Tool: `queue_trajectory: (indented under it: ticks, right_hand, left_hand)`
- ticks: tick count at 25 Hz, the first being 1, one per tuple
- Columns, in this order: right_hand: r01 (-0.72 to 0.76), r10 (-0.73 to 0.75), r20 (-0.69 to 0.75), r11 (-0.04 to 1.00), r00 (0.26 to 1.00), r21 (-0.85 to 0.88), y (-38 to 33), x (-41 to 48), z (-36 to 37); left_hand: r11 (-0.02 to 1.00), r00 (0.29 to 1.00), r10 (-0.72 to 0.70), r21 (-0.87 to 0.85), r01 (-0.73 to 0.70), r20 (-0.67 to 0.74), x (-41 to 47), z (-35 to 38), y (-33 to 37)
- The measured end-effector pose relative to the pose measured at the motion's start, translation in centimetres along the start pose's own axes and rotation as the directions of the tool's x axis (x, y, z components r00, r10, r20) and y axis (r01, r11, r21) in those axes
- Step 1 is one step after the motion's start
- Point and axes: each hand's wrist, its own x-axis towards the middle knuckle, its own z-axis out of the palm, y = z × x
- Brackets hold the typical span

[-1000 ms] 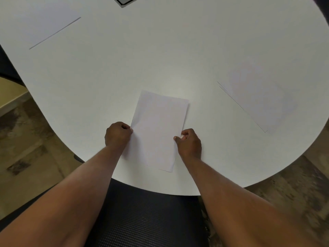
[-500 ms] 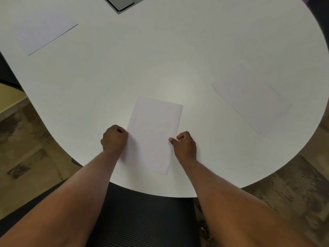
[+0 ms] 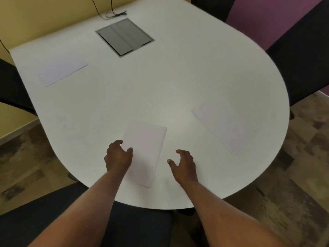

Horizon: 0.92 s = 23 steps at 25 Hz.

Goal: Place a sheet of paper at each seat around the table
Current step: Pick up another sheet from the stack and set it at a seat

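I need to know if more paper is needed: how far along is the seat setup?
Done: three sheets lie on the table, the far left sheet, the right sheet and the near sheet. In hand: nothing; the left hand hovers open over the near sheet and the right hand is open beside it. Left: any seats out of view.

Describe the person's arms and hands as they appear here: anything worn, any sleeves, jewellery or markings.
Both forearms are bare right down to the bottom edge of the frame: no sleeve shows. The left hand and the right hand wear no gloves, and no ring, watch, bracelet or band is visible on the fingers or wrists. Fine hair shows along both forearms. No tattoos, bandages or other markings can be seen.
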Motion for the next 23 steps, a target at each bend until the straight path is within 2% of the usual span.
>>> queue_trajectory:
  ticks: [6,10,16,23]
  right_hand:
    - [0.274,-0.253,0.147,0.95,0.956,-0.149,3.3,-0.4,-9.4]
    - [0.399,-0.353,0.225,0.892,0.908,-0.212,5.6,-0.7,-15.8]
    - [0.472,-0.413,0.248,0.839,0.876,-0.271,9.6,-0.7,-25.5]
    - [0.463,-0.416,0.207,0.824,0.885,-0.327,11.3,2.2,-32.4]
  left_hand:
    - [0.994,0.995,0.092,0.065,-0.09,-0.042,-8.3,1.6,6.4]
    - [0.996,0.997,0.07,0.059,-0.068,-0.039,-14.2,3.8,10.9]
    - [0.995,0.991,0.102,0.01,-0.102,-0.092,-20.8,7.9,18.5]
    - [0.989,0.991,0.121,-0.082,-0.126,-0.065,-22.4,11.5,24.7]
